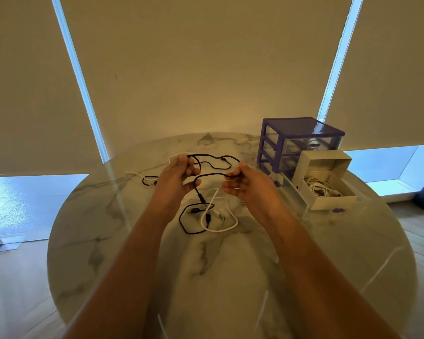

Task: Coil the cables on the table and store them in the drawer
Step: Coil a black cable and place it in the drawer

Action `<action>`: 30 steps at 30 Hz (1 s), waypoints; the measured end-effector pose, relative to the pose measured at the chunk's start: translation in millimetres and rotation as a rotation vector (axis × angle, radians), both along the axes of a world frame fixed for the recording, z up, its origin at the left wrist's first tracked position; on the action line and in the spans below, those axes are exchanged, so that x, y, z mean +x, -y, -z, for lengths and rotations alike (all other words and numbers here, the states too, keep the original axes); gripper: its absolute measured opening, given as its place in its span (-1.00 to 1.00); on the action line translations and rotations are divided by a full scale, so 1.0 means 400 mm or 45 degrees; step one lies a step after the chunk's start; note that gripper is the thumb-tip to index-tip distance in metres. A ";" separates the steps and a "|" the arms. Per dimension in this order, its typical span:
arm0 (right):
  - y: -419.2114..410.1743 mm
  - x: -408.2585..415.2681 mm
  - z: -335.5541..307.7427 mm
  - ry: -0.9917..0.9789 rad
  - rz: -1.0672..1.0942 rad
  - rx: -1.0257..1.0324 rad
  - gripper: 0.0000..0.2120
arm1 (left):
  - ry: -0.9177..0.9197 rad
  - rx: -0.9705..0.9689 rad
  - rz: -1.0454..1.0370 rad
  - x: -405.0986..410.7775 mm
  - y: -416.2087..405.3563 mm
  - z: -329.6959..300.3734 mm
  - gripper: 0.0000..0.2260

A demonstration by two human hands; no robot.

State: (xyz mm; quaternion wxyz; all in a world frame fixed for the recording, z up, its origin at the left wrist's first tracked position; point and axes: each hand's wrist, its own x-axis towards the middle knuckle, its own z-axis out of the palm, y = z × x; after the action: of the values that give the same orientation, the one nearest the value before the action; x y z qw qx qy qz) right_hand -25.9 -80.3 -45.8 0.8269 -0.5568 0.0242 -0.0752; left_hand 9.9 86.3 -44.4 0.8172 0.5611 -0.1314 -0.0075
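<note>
coiling begins: our left hand (179,171) and right hand (240,179) each pinch the black cable (213,157) above the table (230,277); next we likely wind loops.

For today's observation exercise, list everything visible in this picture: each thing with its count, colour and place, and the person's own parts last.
black cable: one seen clearly, black, held up between both hands, its tail trailing onto the table
white cable: at least one, white, loose on the table below the hands
table: one, round, white marble
drawer unit: one, purple frame with clear drawers, far right of the table
open drawer: one, pulled out, with white cables inside
blinds: beige, behind the table
left hand: pinches the black cable
right hand: pinches the black cable
</note>
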 end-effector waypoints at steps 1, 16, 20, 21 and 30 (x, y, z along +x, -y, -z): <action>0.001 0.000 -0.003 -0.006 -0.022 0.086 -0.67 | -0.023 -0.010 0.024 -0.002 0.001 -0.002 -0.77; 0.004 -0.006 -0.014 -0.210 0.012 -0.516 -0.76 | -0.287 -0.695 0.291 0.004 -0.019 -0.019 -0.79; -0.016 -0.014 -0.014 0.085 0.123 -1.102 -0.76 | -0.204 -0.574 0.189 0.007 -0.017 -0.016 -0.81; -0.020 -0.018 -0.013 0.118 0.077 -1.176 -0.77 | -0.175 -0.534 0.156 0.007 -0.017 -0.016 -0.80; -0.038 -0.041 -0.023 0.301 0.009 -1.256 -0.82 | 0.248 0.166 -0.172 -0.003 0.002 0.004 -0.77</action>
State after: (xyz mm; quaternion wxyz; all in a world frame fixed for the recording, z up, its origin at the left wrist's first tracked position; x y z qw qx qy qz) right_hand -42.4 -65.2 -36.5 0.4623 -0.8687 -0.1060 -0.1428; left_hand 8.8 85.4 -46.0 0.7609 0.6187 -0.1714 0.0937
